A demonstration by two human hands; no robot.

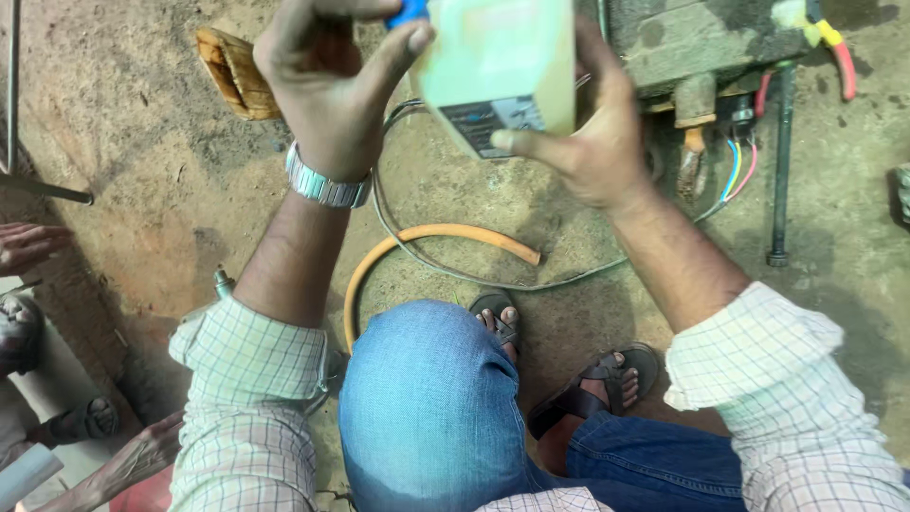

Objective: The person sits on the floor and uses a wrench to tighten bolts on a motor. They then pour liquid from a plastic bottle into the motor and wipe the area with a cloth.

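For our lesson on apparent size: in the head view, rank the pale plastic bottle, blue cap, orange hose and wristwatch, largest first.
1. Pale yellow-green plastic bottle, though nearest the camera
2. Curved orange rubber hose
3. Silver metal wristwatch
4. Blue plastic cap, mostly hidden

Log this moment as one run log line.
left hand: on blue cap | right hand: holds pale bottle | ground: orange hose

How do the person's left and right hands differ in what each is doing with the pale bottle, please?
The left hand pinches the blue cap at the top of the bottle, while the right hand grips the bottle's body from the side and below. The left wrist wears a metal watch; the right wrist is bare. Both hands are raised above the dirt floor, with checked sleeves rolled back.
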